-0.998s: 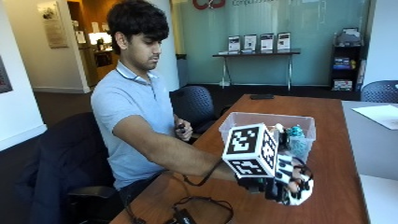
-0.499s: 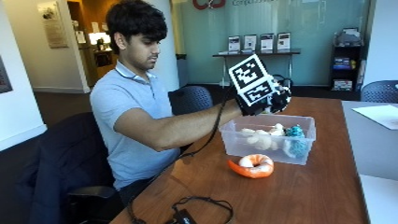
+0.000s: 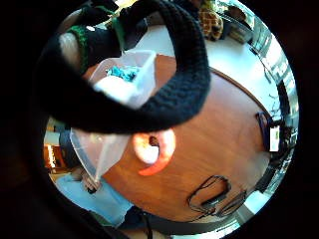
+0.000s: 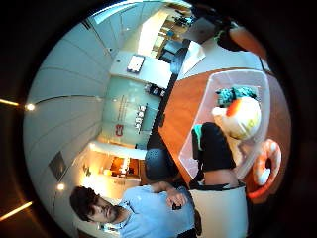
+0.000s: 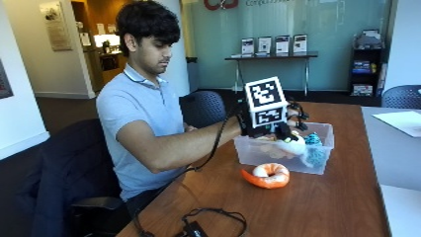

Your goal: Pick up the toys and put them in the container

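Glare and the clear container (image 5: 253,153) walls blur what lies inside, so from the outside view I can only pick out a teal toy (image 5: 315,148) against the far end and some pale, orange-tinged shapes behind the near wall. My gloved right hand (image 5: 284,129) is partly masked from that side, and its fingertips are hard to separate from the white toy (image 5: 293,146) under them.

The hand hangs over the container, forearm reaching across from the seated person, palm facing down. From the thumb side palm view, 1 gloved finger (image 4: 214,147) curls down against the white toy, which carries an orange patch and sits just above the teal toy in the bin. I read the fingers as curled round that white toy, though I cannot tell whether it already touches the bottom.

An orange and white ring-shaped toy (image 5: 266,175) lies on the wooden table (image 5: 329,207) just beside the container's near wall, apart from the hand.
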